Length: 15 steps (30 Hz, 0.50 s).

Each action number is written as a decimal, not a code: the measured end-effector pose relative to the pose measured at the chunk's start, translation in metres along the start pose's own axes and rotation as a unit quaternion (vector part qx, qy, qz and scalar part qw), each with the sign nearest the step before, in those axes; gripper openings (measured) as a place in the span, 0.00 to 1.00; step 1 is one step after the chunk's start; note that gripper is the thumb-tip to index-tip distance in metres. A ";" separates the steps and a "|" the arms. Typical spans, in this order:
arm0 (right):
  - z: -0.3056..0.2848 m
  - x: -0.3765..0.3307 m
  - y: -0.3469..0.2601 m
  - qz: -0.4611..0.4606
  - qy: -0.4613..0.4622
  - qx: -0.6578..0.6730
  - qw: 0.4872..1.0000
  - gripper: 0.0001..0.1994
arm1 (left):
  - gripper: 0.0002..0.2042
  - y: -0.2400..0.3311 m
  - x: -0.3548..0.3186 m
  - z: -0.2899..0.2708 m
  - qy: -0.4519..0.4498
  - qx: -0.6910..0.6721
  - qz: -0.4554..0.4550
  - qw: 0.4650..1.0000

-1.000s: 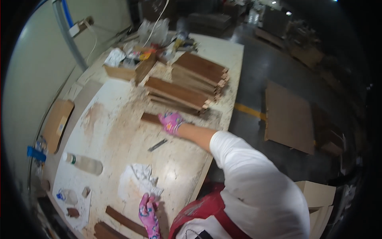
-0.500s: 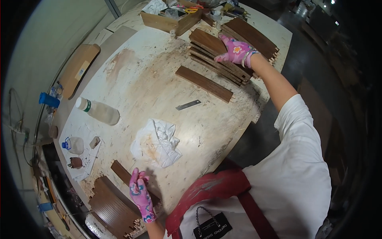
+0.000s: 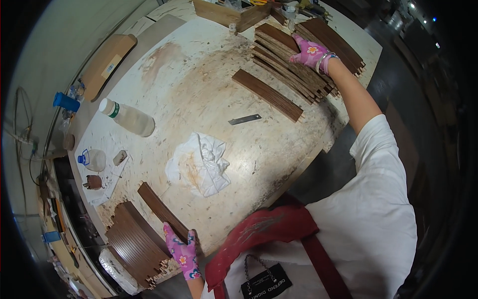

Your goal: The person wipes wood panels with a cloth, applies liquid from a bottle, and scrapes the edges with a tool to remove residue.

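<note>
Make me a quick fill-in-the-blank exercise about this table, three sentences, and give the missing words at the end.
The right hand, in a pink glove patterned with ____, touches the stacked brown wooden slats.
The thin grey metal strip lies ____ the crumpled white sheet and the single brown wooden slat near that stack.
The large translucent bottle with a green neck band has a ____ cap.
Missing words: flowers; between; white.

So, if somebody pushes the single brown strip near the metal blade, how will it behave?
The brown strip looks wooden, so probably stiff. Lying flat, it should slide rather than roll across the worktable.
</note>
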State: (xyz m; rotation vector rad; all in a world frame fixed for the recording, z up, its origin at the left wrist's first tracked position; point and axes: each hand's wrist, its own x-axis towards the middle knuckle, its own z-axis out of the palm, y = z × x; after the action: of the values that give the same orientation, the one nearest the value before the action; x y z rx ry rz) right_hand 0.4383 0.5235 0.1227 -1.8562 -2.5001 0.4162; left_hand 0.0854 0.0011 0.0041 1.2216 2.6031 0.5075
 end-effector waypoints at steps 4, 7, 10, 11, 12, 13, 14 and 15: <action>0.001 -0.008 -0.013 0.010 0.047 -0.057 0.997 0.43 | 0.43 -0.003 -0.011 0.009 0.024 0.055 0.001 0.998; 0.011 -0.029 -0.035 -0.075 0.178 -0.102 0.976 0.40 | 0.44 0.009 -0.011 0.005 0.041 0.070 -0.008 0.997; 0.039 -0.060 -0.077 -0.228 0.227 0.068 0.944 0.35 | 0.44 0.026 -0.014 -0.004 0.011 0.099 -0.084 0.992; 0.061 -0.066 -0.090 -0.218 0.144 0.068 0.963 0.32 | 0.44 0.025 -0.015 -0.004 0.011 0.100 -0.089 0.991; 0.076 -0.081 -0.102 -0.259 0.095 0.063 0.959 0.29 | 0.44 0.021 -0.014 -0.002 0.008 0.081 -0.083 0.993; 0.088 -0.084 -0.110 -0.280 0.037 0.066 0.957 0.27 | 0.44 0.017 -0.014 -0.002 0.008 0.064 -0.078 0.995; 0.103 -0.076 -0.107 -0.266 0.046 0.092 0.958 0.26 | 0.44 0.014 -0.015 -0.003 0.000 0.064 -0.079 0.995; 0.118 -0.065 -0.098 -0.249 0.057 0.118 0.960 0.26 | 0.44 0.014 -0.016 -0.005 0.001 0.067 -0.082 0.994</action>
State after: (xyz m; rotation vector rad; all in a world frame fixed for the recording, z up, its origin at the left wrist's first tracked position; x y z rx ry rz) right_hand 0.3475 0.4109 0.0400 -1.0837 -2.5740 0.5387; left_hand 0.1032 -0.0040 0.0148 1.0324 2.7456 0.3084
